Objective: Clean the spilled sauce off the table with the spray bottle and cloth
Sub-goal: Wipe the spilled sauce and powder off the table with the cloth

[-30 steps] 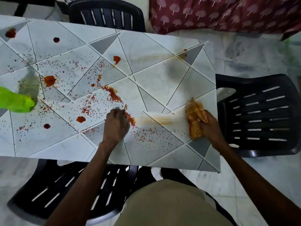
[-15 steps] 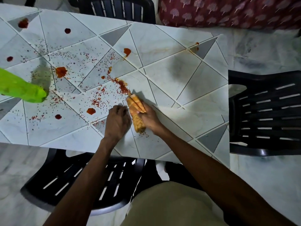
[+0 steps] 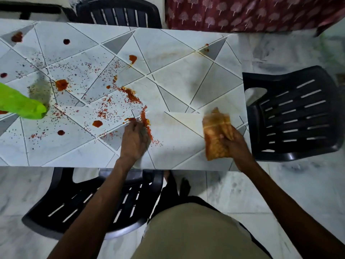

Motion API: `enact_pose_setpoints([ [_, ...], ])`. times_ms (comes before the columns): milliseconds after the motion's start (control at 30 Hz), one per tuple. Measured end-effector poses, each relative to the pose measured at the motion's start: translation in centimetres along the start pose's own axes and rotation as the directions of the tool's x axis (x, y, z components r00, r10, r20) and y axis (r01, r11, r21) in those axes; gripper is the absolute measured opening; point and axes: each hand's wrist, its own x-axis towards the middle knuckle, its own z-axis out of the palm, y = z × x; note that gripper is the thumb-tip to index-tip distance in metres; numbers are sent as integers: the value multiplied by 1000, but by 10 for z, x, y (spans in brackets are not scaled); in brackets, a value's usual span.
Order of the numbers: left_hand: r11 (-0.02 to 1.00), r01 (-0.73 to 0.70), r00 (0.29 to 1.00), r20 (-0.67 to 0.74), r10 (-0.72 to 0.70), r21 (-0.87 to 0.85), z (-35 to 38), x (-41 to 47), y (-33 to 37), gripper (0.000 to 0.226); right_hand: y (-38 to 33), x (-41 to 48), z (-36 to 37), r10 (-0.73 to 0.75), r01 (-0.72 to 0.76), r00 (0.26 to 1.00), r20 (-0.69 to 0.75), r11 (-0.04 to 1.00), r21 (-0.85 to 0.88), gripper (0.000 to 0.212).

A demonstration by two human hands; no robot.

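My right hand (image 3: 236, 146) grips a stained orange cloth (image 3: 215, 136) and presses it on the table (image 3: 177, 77) near its right front corner. A wiped, paler strip runs left from the cloth. My left hand (image 3: 134, 141) rests flat on the table, fingers together, right beside a ridge of red sauce crumbs (image 3: 146, 122). Red sauce blots and specks (image 3: 61, 84) cover the table's left half. The green spray bottle (image 3: 20, 102) stands at the left edge, partly cut off by the frame.
Black plastic chairs stand on the right (image 3: 296, 113), at the far side (image 3: 119, 12) and under the front edge (image 3: 89, 204). A dark red patterned fabric (image 3: 242, 12) hangs at the back right. The floor is pale marble.
My right hand has swept the cloth from beside my left hand rightwards to the table's right end, leaving a wiped strip. My left hand stays in place.
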Motion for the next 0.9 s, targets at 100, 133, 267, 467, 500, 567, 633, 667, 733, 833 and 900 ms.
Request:
enact_pose_setpoints([
  [100,999,50,999,-3,-50,17,-1,-22,20,35,25,-16,-33,40,-37,991,-124,999,24,31],
  [133,997,76,997,-15,-76,-7,1,-26,21,35,34,-18,-36,44,-42,988,-149,999,18,32],
  [267,995,99,994,-51,-100,-9,6,-44,9,42,60,-22,-11,90,-86,978,-188,996,30,40],
  [467,999,17,996,-90,-12,45,-21,-62,-11,54,52,-14,98,50,-37,987,-152,996,86,46],
  [500,997,11,996,-87,-4,78,-27,-64,-18,54,47,-14,122,37,-23,990,-134,994,109,48],
  [567,994,31,995,-97,-21,105,-39,-66,-39,54,36,-15,170,22,-9,994,-111,993,115,51],
  [633,991,79,993,-98,-68,106,-51,-68,-62,52,23,-11,217,12,-2,996,-87,993,117,53],
  [667,989,94,992,-98,-83,110,-56,-67,-72,49,14,-10,237,17,-5,996,-85,991,130,54],
  [733,986,73,991,-120,-56,149,-68,-66,-93,47,-1,-6,279,20,-8,997,-78,989,150,53],
  [833,986,-15,986,-163,43,169,-85,-61,-125,48,-21,1,335,23,-11,997,-74,987,160,46],
  [900,983,-39,987,-146,67,182,-94,-54,-151,51,-30,8,369,30,-23,998,-57,991,130,47],
])
